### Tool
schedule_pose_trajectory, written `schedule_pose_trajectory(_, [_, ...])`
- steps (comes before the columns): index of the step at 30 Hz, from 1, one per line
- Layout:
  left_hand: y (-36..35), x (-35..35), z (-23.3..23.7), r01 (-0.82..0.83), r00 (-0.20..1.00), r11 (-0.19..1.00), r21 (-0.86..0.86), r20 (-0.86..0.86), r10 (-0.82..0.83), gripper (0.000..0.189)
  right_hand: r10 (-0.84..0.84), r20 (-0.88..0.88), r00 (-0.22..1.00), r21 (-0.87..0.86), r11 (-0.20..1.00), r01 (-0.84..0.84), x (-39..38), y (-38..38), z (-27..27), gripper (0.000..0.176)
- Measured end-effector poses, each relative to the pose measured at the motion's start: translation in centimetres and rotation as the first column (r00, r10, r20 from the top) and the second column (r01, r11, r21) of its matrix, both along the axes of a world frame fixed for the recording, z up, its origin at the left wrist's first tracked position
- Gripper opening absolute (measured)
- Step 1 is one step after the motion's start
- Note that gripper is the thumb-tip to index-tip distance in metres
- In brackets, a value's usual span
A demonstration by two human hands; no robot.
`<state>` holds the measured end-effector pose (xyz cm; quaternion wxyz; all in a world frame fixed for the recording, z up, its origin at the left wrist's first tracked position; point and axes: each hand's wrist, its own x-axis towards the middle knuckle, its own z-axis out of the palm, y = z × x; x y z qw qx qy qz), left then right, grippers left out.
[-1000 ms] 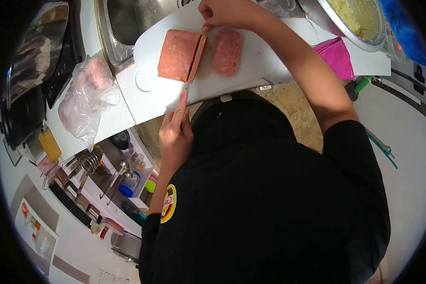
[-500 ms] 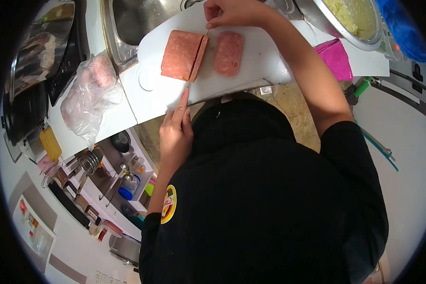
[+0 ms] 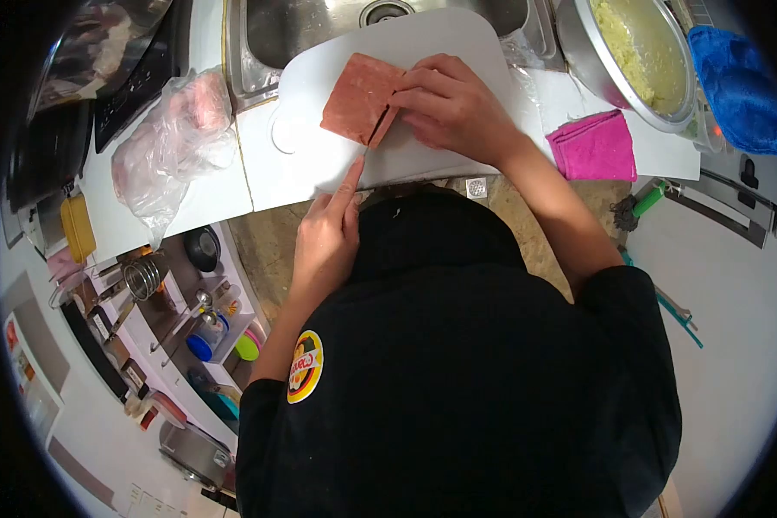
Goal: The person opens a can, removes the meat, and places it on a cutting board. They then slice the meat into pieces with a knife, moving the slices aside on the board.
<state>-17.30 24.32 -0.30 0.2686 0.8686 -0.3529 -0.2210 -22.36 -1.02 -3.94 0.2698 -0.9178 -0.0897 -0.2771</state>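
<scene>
A block of luncheon meat (image 3: 358,95) lies on the white cutting board (image 3: 466,39), with a dark cut running along its right side. My left hand (image 3: 328,229) grips a knife, its index finger stretched along the top; only a bit of the thin blade (image 3: 367,153) shows at the near end of the cut. My right hand (image 3: 449,104) bends its fingers over the upper right edge of the meat, at the narrow cut slice (image 3: 383,129). The other, loose slice is hidden, and my right hand covers the area where it lay.
Behind the board is a steel sink (image 3: 319,30). A bowl of pale shredded food (image 3: 634,52) stands at right, near a pink cloth (image 3: 591,147) and a blue item (image 3: 738,86). Bagged meat (image 3: 177,142) lies at left. Shelves with utensils (image 3: 147,276) sit below the counter.
My right hand has come down from the board's far edge onto the right side of the meat. The loose slice has gone from sight. The view has shifted, and the meat appears more turned.
</scene>
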Motion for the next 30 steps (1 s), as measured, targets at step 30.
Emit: schedule_pose_trajectory(30, [0.1,-0.3,0.5,-0.04,0.997,0.999,0.035,-0.069,0.043,0.049,0.005,0.02,1.0,-0.038,0.999,-0.004,0.3,-0.2,-0.7,0.041])
